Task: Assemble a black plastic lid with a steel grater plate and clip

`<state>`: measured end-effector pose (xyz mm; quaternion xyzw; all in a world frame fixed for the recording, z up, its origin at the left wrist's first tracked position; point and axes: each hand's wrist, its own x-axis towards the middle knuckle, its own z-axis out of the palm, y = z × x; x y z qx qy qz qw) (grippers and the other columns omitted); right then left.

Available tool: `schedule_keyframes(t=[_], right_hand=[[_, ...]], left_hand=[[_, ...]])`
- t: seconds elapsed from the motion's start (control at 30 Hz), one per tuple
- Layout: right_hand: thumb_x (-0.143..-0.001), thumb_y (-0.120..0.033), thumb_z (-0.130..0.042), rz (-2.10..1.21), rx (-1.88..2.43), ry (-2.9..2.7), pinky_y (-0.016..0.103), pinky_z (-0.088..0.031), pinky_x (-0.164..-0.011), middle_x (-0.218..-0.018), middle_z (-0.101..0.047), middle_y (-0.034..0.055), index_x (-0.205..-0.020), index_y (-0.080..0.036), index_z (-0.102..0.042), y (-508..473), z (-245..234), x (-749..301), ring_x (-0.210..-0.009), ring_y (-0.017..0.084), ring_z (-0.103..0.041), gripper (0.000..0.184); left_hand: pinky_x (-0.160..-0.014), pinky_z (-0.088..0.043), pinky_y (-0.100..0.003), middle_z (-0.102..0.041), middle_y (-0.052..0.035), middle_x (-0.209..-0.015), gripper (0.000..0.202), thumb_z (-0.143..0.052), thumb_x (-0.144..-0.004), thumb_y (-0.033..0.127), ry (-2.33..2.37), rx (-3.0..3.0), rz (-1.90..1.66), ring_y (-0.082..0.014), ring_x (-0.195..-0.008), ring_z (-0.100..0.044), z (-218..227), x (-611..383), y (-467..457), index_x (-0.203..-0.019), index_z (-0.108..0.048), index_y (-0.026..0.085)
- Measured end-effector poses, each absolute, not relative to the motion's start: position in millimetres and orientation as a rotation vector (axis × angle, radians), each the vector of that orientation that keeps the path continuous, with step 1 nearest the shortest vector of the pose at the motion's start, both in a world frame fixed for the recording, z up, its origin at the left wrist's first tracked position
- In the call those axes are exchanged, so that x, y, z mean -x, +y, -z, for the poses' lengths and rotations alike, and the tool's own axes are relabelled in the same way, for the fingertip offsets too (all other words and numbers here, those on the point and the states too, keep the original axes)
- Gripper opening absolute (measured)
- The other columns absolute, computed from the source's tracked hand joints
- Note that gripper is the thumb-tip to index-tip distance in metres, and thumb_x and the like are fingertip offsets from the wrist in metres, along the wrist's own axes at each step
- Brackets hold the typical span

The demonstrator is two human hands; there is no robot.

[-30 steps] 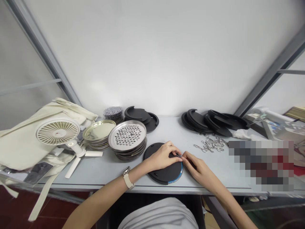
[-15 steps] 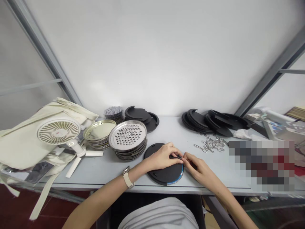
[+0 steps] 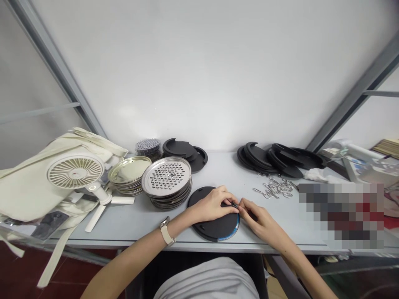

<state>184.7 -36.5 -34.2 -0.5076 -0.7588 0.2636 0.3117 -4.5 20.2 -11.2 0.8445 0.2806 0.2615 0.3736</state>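
A black round disc-shaped case (image 3: 213,228) lies flat on the table in front of me, with a blue strip showing along its right edge. My left hand (image 3: 215,203) rests across its top, thumb and fingers closed at the right rim around a small dark part with a metallic glint. Fingertips of my right hand (image 3: 257,218) are pinched together at the same spot, just touching the left fingers. What the right fingers hold is hidden. Up and to the right lies a pile of small metal clasps or rings (image 3: 277,187).
Left of the case stand a stack of round metal grater plates (image 3: 166,178) and a stack of shiny gold-toned discs (image 3: 131,170). A white fan (image 3: 76,172) sits beside cream fabric (image 3: 28,191). More black round cases (image 3: 257,158) lie along the wall (image 3: 199,74).
Both hands keep nearly the same position at the case's right rim, with only slight finger movement. The whole view has shifted very slightly.
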Motion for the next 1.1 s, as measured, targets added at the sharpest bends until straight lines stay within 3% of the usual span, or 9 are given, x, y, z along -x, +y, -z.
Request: schedule_keyframes(t=[1.1], right_hand=[[-0.092,-0.029,-0.041,-0.697,1.353,-2.023,0.023,-0.032,-0.054,-0.061,-0.037,-0.006,-0.071,-0.021,-0.04,-36.5,36.1,-186.6,-0.057,0.012,-0.037,0.022]], left_hand=[[-0.076,-0.05,-0.022,-0.057,-0.0036,-0.092,0.018,-0.067,-0.079,0.025,0.724,-2.181,-0.688,-0.0127,-0.081,-0.063,12.7,3.2,20.0,-0.095,-0.068,0.017]])
